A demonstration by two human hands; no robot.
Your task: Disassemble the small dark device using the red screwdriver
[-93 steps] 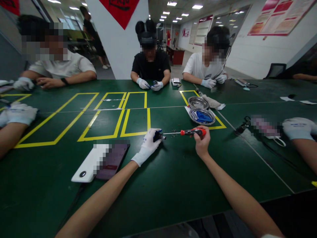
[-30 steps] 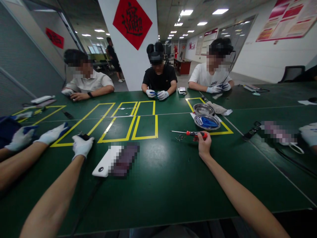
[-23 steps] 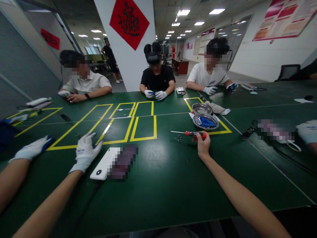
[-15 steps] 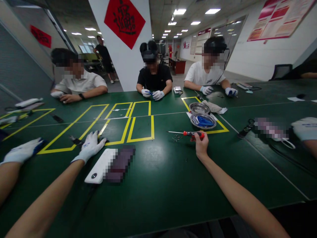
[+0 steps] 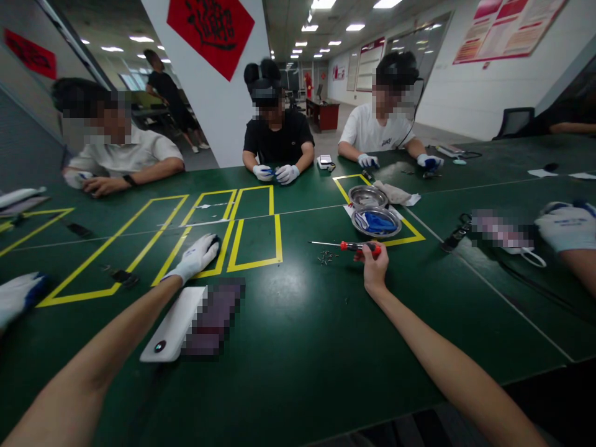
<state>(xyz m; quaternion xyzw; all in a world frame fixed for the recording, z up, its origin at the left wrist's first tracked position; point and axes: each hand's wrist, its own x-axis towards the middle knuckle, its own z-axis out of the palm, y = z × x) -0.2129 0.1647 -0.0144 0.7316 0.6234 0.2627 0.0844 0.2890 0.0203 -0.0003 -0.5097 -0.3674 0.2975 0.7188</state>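
My left hand (image 5: 196,259), in a white glove with dark blue fingertips, is over a yellow-taped rectangle (image 5: 221,265) on the left. Its fingers are drawn together and curl downward; whatever lies under them is hidden. My right hand (image 5: 375,268) is bare and grips the red and black handle of a screwdriver (image 5: 344,246). The thin metal shaft points left, roughly level above the table. A small pile of screws (image 5: 328,256) lies just below the shaft. To the left of my left hand is a small dark object (image 5: 121,276), its kind unclear.
A white power bank-like device (image 5: 174,329) and a blurred dark slab lie nearest me. Metal bowls (image 5: 367,196), one holding blue-and-white cloth (image 5: 379,222), stand beyond my right hand. Co-workers' gloved hands (image 5: 18,298) are at both sides; people sit across the green table (image 5: 298,347).
My left hand has moved right and away from me, leaving the small dark object behind, and its spread fingers have drawn together. My right hand keeps the screwdriver. The view has shifted slightly.
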